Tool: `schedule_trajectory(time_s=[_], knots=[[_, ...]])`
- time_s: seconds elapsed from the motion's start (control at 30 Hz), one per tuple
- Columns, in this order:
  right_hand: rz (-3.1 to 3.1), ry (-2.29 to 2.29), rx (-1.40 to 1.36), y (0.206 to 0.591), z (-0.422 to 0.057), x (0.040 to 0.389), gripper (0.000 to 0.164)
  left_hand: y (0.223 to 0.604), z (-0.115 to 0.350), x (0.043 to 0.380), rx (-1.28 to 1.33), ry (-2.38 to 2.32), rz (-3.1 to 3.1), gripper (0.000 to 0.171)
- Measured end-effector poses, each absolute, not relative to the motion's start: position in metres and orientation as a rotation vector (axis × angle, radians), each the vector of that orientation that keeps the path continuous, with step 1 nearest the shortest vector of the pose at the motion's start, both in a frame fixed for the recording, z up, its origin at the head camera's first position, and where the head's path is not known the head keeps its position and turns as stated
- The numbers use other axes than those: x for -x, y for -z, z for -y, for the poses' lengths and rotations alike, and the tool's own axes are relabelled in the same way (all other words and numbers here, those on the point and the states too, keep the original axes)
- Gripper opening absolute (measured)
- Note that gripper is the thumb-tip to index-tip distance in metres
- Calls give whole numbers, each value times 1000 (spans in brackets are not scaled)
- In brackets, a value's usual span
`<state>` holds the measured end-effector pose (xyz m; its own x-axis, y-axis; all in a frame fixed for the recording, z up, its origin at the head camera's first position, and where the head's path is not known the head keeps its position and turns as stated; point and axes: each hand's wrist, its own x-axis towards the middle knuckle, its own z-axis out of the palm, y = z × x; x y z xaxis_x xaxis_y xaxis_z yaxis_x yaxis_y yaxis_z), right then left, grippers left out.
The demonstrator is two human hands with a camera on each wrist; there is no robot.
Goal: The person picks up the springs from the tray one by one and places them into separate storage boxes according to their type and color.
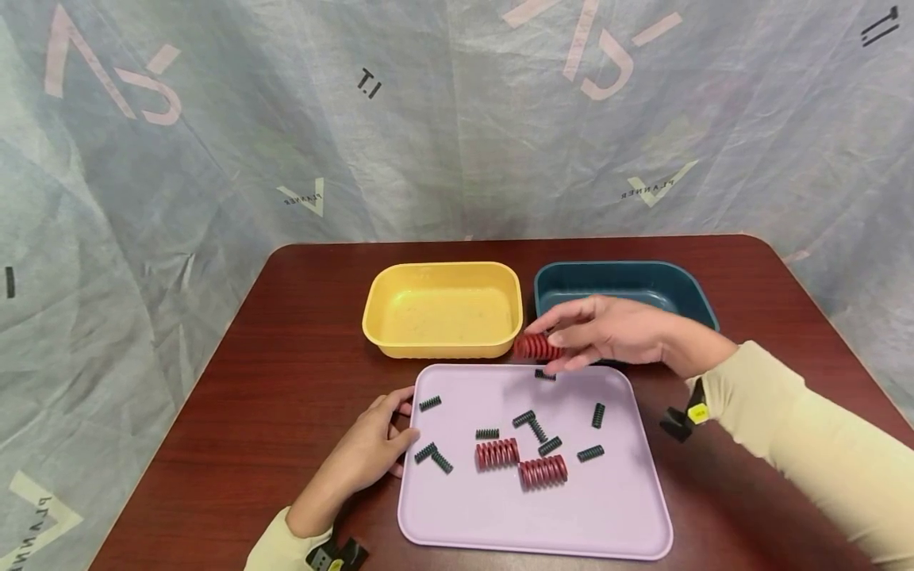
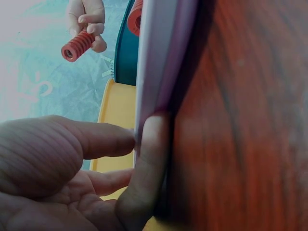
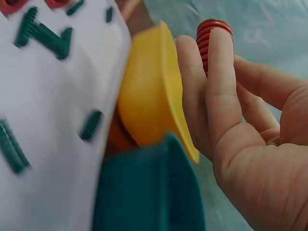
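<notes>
A thick red coil spring point(image 1: 537, 346) is pinched in my right hand point(image 1: 607, 331), held in the air above the tray's far edge, in front of the teal bin. The right wrist view shows the spring's point(image 3: 211, 36) end beyond the fingertips. My left hand point(image 1: 371, 444) grips the left rim of the lilac tray point(image 1: 528, 519); in the left wrist view the thumb point(image 2: 108, 139) lies along one side of the rim and a finger on the other. On the tray lie two more red springs point(image 1: 497, 454) and several small dark green springs point(image 1: 590, 453).
Behind the tray stand a yellow bin point(image 1: 443, 349) at the left and a teal bin point(image 1: 621, 274) at the right, partly hidden by my right hand. All rest on a dark red-brown wooden table point(image 1: 286, 341). A grey printed sheet point(image 1: 457, 143) hangs behind it.
</notes>
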<state>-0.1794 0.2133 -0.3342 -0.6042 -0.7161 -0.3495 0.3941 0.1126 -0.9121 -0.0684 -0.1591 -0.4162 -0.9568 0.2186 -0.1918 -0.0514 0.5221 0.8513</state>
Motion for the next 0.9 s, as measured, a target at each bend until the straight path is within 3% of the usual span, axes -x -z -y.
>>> schedule_trajectory(time_s=[0.4,0.9], knots=[[-1627,1772,283,316,-262,219,31,416,159,69,-138,-1396,-2496,56],[-1675,1523,97,323,-288,278,31,419,162,70,-167,-1383,-2523,57]])
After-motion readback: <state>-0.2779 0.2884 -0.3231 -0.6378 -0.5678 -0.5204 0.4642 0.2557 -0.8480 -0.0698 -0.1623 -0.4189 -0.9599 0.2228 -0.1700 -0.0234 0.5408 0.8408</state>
